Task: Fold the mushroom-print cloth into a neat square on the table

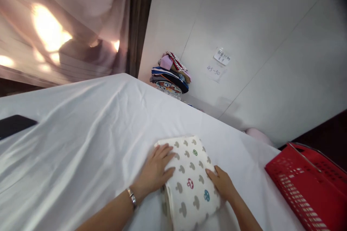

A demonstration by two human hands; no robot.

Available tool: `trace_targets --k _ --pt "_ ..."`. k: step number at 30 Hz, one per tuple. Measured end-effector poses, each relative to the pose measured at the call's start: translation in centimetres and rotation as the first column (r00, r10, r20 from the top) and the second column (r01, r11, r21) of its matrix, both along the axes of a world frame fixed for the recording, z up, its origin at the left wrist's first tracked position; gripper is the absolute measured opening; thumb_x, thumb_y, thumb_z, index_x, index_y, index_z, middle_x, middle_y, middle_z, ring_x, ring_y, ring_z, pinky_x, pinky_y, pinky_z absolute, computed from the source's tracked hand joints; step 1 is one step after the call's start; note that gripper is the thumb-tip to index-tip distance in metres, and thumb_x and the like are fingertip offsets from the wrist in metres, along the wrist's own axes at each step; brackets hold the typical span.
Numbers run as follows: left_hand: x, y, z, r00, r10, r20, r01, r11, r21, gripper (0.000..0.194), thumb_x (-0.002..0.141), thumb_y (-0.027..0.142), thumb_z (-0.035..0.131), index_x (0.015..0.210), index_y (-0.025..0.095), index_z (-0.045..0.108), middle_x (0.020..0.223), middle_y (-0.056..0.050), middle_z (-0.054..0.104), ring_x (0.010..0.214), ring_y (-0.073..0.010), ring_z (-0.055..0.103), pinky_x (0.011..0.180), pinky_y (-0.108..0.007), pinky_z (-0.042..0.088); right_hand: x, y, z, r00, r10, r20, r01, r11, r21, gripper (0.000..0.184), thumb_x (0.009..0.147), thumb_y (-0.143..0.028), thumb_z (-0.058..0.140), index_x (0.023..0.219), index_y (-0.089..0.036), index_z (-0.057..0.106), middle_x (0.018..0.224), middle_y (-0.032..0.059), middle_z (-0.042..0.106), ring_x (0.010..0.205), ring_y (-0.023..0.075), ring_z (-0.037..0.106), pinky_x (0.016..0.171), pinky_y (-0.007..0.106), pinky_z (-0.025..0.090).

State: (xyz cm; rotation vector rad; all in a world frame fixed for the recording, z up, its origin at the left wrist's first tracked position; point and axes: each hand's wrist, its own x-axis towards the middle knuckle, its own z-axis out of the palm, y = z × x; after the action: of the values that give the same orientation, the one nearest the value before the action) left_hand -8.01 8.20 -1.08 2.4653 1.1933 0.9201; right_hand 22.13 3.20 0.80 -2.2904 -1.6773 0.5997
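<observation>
"45-50" on paper [217, 75]; label [222, 56] unclear

Open white sheet [89, 144] (wrinkled) left of the left hand [154, 169], red basket [325, 184] blocking the right, fabric stack [170, 74] ahead

The left hand [155, 168] touches a folded, white, mushroom-print cloth [191, 186] at nine o'clock; the right hand [222, 183], at three.

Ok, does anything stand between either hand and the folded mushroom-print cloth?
Nothing visible: the left hand rests on the cloth, the right hand touches its right edge; the red basket stands apart, farther right.
</observation>
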Motion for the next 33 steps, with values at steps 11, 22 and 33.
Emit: trace_targets --k 11,22,33 --pt "0.7 0.9 -0.7 0.963 0.251 0.093 -0.208 0.92 -0.333 0.069 0.075 0.046 0.055 0.134 0.017 0.034 0.137 -0.011 0.043 0.125 -0.0269 0.039 0.103 -0.043 0.03 -0.3 -4.7 0.7 0.916 -0.082 -0.394 0.086 0.996 -0.008 0.037 0.076 -0.047 0.056 0.1 -0.019 0.06 0.091 0.0055 0.068 0.083 0.0224 0.061 0.071 0.031 0.046" --pt "0.3 0.8 -0.1 0.964 0.241 0.114 -0.179 0.903 -0.39 0.068 0.072 0.049 0.056 0.131 0.018 0.039 0.132 -0.011 0.048 0.119 -0.0279 0.045 0.1 -0.043 0.033 0.2 6.0 1.5 0.374 -0.124 -0.919 0.087 0.991 -0.099 0.04 0.073 -0.042 0.066 0.104 -0.019 0.057 0.095 0.007 0.069 0.087 0.0227 0.065 0.08 0.035 0.05" --pt "0.4 0.9 -0.7 0.958 0.241 0.153 -0.171 0.913 -0.371 0.067 0.073 0.047 0.058 0.131 0.019 0.04 0.133 -0.01 0.047 0.118 -0.0277 0.045 0.099 -0.044 0.034 0.8 7.2 0.6 0.399 -0.079 -0.914 0.205 0.979 0.005 0.037 0.069 -0.035 0.069 0.1 -0.019 0.058 0.085 0.0056 0.071 0.074 0.0233 0.067 0.067 0.034 0.053"
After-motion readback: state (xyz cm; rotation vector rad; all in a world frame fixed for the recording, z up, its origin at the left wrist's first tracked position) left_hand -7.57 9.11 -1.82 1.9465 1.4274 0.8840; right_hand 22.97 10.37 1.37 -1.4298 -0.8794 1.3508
